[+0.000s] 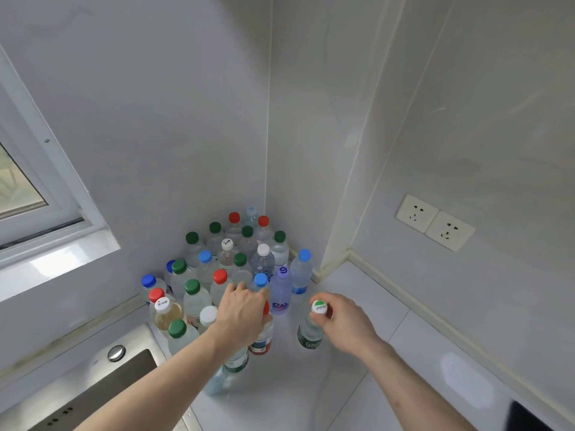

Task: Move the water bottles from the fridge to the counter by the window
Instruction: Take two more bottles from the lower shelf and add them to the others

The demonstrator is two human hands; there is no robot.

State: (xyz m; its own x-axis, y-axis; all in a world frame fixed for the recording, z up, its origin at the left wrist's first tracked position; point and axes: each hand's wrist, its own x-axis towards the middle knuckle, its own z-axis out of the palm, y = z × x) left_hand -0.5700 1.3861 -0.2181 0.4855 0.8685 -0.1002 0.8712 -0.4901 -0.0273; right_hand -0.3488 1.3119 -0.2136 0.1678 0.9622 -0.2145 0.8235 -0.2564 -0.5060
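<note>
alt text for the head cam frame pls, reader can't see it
Two hands set water bottles on a white counter: the right hand grips a white-capped bottle by its top, and the left hand covers a red-capped bottle. Behind them, many capped bottles crowd the corner between a window and wall sockets, with a steel sink at lower left.

About two dozen bottles, two sockets, two hands

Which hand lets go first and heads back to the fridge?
Probably right hand: its white-capped bottle stands apart on open counter. Left hand holds the red-capped bottle beside the packed cluster.
</note>
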